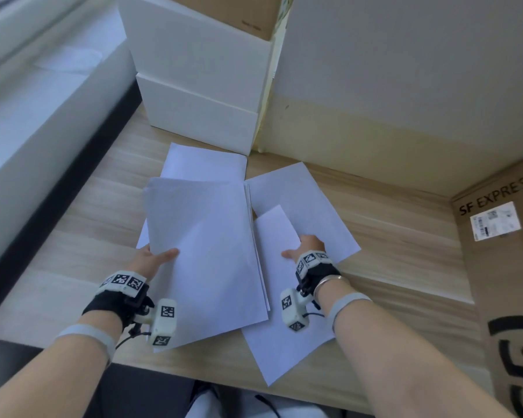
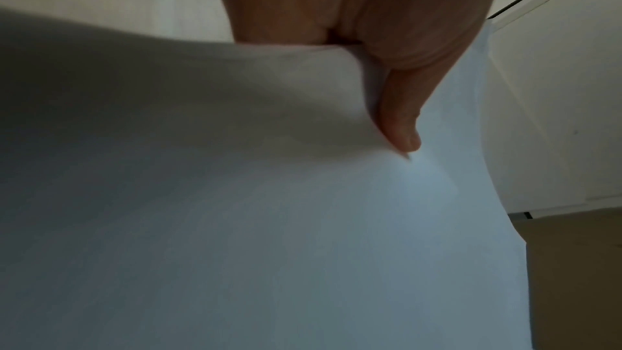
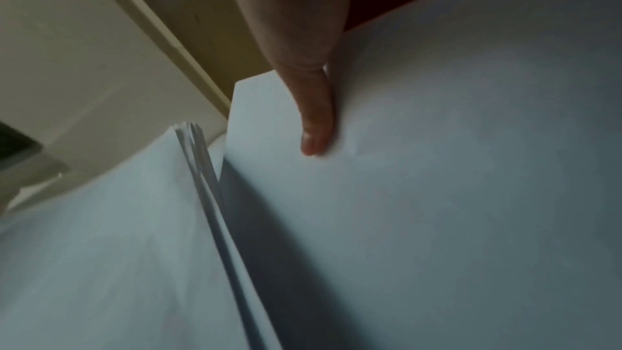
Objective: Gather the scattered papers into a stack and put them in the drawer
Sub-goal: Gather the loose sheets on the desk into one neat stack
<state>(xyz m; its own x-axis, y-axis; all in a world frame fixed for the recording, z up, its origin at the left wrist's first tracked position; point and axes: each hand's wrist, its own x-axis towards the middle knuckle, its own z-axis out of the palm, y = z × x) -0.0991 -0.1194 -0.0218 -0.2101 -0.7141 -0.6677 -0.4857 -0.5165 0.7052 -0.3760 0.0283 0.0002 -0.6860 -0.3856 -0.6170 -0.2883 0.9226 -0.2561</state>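
Note:
Several white papers lie on the wooden desk (image 1: 390,236). My left hand (image 1: 156,254) pinches the left edge of a paper stack (image 1: 206,251), raised a little off the desk, with the thumb (image 2: 400,121) on top of the stack (image 2: 269,222). My right hand (image 1: 304,245) pinches a single sheet (image 1: 272,233) just right of the stack, its thumb (image 3: 316,121) lying on that sheet (image 3: 437,169); its fingers are hidden. The stack's layered edges (image 3: 202,169) show beside it. Loose sheets remain behind (image 1: 203,164), to the right (image 1: 299,188) and under my right wrist (image 1: 284,348).
Two stacked white boxes (image 1: 200,86) stand at the back of the desk beside a pale wall panel (image 1: 405,86). A brown SF Express carton (image 1: 511,267) fills the right side. A white ledge (image 1: 43,101) runs along the left. The desk's front edge is near my forearms.

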